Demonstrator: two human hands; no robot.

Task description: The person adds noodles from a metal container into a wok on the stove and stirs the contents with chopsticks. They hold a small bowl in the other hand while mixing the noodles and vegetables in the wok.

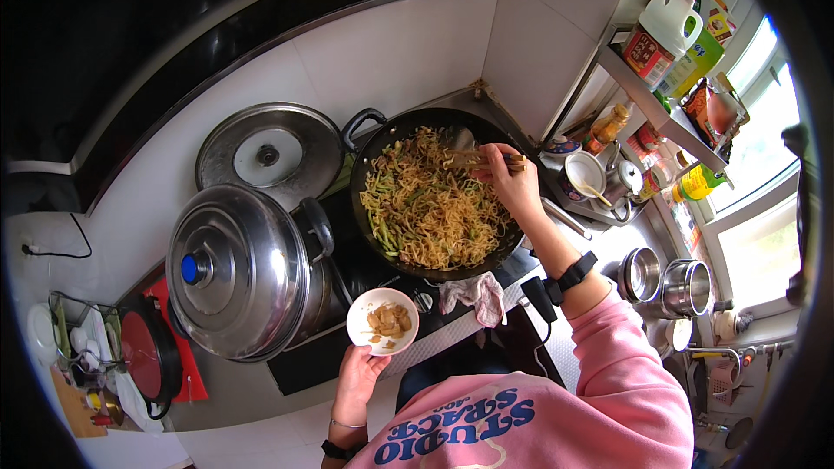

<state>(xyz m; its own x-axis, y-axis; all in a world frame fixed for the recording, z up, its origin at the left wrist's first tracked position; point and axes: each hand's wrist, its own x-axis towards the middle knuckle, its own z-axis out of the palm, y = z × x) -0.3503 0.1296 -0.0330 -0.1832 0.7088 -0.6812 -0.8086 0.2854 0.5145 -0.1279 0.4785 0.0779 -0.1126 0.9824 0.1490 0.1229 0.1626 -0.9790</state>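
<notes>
A large black wok (357, 208) on the stove holds noodles mixed with green vegetables (443, 208). Over its right side, my right hand (511, 176) is closed on wooden chopsticks (466, 159), whose tips reach to the noodles. A metal ladle or spatula head (460, 138) rests in the wok near the tips. My left hand (361, 371) holds a small white bowl (356, 316) by its lower rim, in front of the wok. Brownish sliced food (389, 322) lies in the bowl.
A lidded steel steamer pot (241, 273) stands left of the wok, with a large lid (270, 150) behind it. A cloth (479, 296) lies at the stove's front edge. Seasoning jars (584, 172) and a shelf (664, 114) stand at the right, near steel pots (687, 286).
</notes>
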